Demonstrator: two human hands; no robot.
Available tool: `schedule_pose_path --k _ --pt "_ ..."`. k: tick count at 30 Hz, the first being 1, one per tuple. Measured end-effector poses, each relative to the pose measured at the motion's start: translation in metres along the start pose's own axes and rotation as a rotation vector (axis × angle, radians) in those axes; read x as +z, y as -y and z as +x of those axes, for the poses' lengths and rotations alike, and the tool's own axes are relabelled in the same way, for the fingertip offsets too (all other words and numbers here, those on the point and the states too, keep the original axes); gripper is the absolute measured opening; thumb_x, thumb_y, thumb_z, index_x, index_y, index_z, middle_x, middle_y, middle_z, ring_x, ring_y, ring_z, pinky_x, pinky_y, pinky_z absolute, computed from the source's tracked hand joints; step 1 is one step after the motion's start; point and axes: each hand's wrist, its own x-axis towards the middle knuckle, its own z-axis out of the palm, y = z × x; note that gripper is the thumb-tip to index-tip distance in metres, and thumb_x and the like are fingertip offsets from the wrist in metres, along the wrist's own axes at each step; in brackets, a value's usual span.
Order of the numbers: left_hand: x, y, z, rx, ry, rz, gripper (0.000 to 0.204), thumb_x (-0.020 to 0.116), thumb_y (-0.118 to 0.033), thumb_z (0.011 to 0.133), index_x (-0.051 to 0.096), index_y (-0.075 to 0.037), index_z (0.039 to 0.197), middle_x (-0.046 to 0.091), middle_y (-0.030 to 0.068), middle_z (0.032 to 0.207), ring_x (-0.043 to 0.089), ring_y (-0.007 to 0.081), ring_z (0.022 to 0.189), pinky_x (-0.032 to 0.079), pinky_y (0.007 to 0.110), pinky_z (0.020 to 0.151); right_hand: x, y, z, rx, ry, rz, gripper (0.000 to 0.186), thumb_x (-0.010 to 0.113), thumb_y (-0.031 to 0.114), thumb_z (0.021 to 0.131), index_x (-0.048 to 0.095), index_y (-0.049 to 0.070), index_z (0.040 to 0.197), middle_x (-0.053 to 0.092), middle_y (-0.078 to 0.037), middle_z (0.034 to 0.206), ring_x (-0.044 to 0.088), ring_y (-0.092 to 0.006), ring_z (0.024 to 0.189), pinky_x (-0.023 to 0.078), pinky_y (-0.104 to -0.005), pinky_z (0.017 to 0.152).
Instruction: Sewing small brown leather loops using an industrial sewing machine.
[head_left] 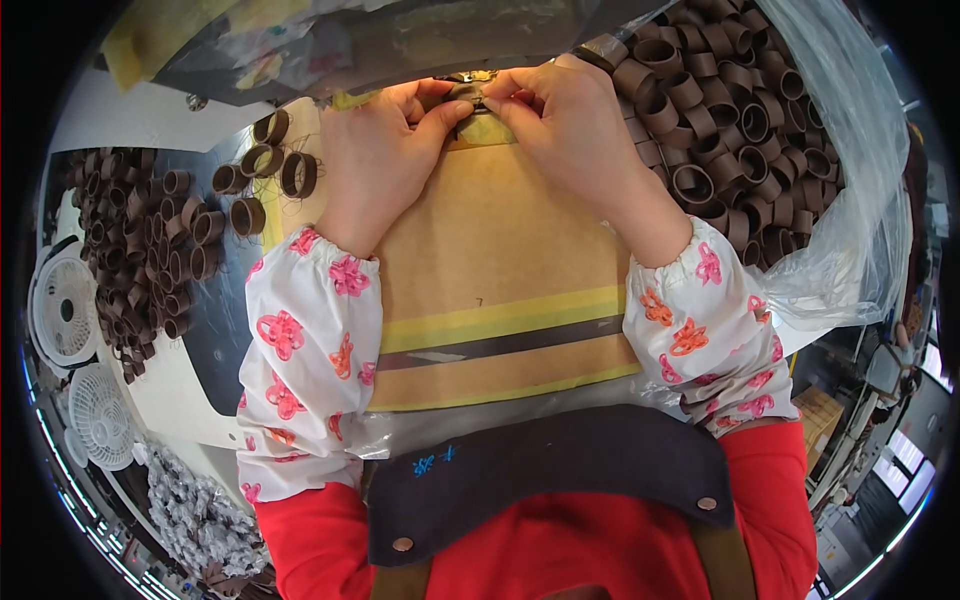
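Both hands meet under the lit machine head (420, 55) at the top centre, which looks like a sewing machine. My left hand (385, 150) pinches a small brown loop (468, 96) between thumb and fingers. From the other side my right hand (570, 125) grips the same piece, thumb and forefinger closed at its edge. The fingers and the machine hide most of that loop. Finished-looking brown loops (298, 174) with loose threads lie just left of my left hand. Beneath my wrists is a tan board (490, 220) with yellow and dark tape strips.
A large heap of brown loops (720, 120) fills the right side, beside clear plastic sheeting (850, 200). Another pile of threaded loops (140, 240) spreads over the left table. White fans (100, 415) and a grey plastic-wrapped bundle (200, 510) stand beyond at lower left.
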Motion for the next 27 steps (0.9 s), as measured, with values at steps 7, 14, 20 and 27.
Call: schedule_pose_path --k 7,14,20,27 --pt "0.001 0.002 0.002 0.024 0.006 0.012 0.022 0.07 -0.025 0.073 0.067 -0.005 0.08 0.05 0.0015 0.047 0.045 0.0119 0.041 0.034 0.027 0.042 -0.002 0.001 0.002 0.005 0.016 -0.032 0.003 0.056 -0.003 0.067 0.055 -0.003 0.07 0.056 -0.016 0.071 0.056 -0.0332 0.068 0.045 -0.0389 0.061" --pt "0.0 0.004 0.003 0.086 0.01 0.062 0.022 0.069 -0.026 0.074 0.066 -0.004 0.079 0.051 0.0015 0.048 0.045 0.0125 0.041 0.034 0.028 0.042 -0.004 0.007 0.005 0.137 0.119 -0.108 0.007 0.06 0.005 0.071 0.06 -0.002 0.072 0.056 -0.011 0.058 0.051 -0.0216 0.054 0.04 -0.0319 0.053" --pt "-0.001 0.005 0.002 0.035 -0.005 -0.021 0.02 0.069 -0.025 0.072 0.067 -0.005 0.076 0.052 0.0023 0.047 0.048 0.0151 0.039 0.035 0.029 0.041 0.001 0.004 0.008 0.037 0.084 -0.153 0.005 0.059 0.003 0.068 0.057 -0.002 0.07 0.054 -0.012 0.058 0.053 -0.0228 0.056 0.041 -0.0333 0.054" --pt "0.0 0.008 0.0 0.072 -0.01 -0.026 0.019 0.07 -0.024 0.073 0.067 -0.006 0.079 0.051 0.0021 0.045 0.045 0.0122 0.036 0.034 0.027 0.04 -0.008 0.009 0.009 0.027 0.063 0.068 0.003 0.055 -0.003 0.07 0.054 -0.005 0.073 0.055 -0.023 0.075 0.055 -0.04 0.075 0.043 -0.0412 0.064"
